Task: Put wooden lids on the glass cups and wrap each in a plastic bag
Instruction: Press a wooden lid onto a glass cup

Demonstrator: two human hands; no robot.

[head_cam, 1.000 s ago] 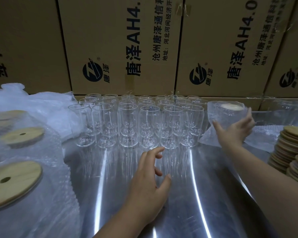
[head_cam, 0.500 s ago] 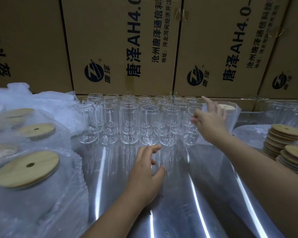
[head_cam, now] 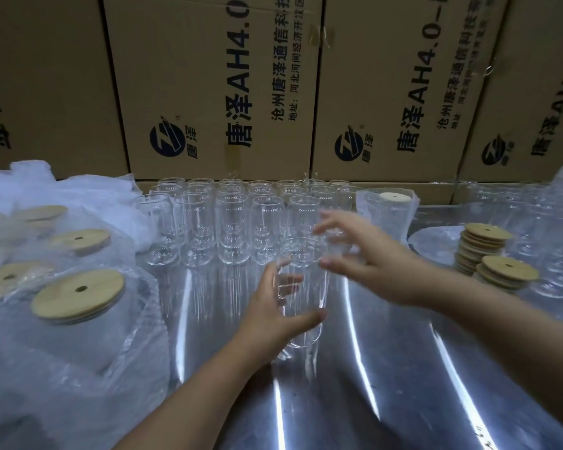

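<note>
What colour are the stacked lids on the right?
Pale tan wood with a small dark centre hole; the lids show in the head view.

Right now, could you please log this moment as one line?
left hand: gripping clear glass cup | right hand: open at rim | round wooden lid: not on

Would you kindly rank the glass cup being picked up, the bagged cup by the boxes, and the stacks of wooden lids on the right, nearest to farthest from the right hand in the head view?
1. Glass cup: directly under the right hand, at centre.
2. Bagged cup: behind the hand, slightly right, by the boxes.
3. Stacks of wooden lids: farthest, off to the right.
</note>
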